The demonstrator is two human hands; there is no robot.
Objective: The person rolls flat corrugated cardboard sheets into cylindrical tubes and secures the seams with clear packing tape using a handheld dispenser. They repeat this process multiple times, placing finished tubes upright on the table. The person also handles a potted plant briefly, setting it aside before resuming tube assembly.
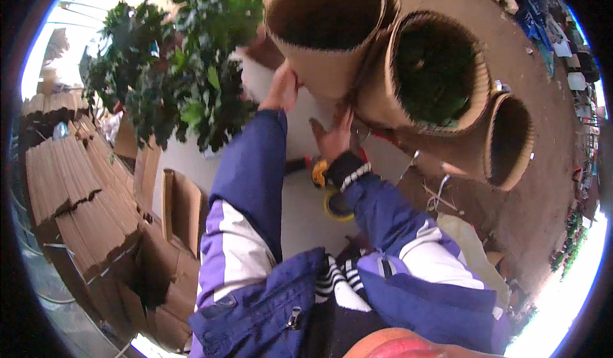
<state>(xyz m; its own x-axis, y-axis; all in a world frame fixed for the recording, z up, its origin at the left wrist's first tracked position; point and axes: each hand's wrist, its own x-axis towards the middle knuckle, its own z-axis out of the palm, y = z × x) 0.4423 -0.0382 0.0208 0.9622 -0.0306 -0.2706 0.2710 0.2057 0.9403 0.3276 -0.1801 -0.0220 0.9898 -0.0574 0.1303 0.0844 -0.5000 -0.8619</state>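
A large rolled corrugated cardboard sleeve tilts at the top middle, its wide mouth facing up and its inside dark. At its left side my left hand grips the cardboard, with most of the fingers hidden behind it. My right hand is open, fingers apart, with the fingertips against the sleeve's lower end. Just right of that sleeve lies a second cardboard sleeve with dark green leaves inside. A narrower cardboard sleeve lies further right.
Leafy green plants stand to the left over a pale tabletop. On it, by my right wrist, are a yellow-and-black tool and a yellow-rimmed ring. Stacked flat cardboard fills the left side. Brown ground spreads to the right.
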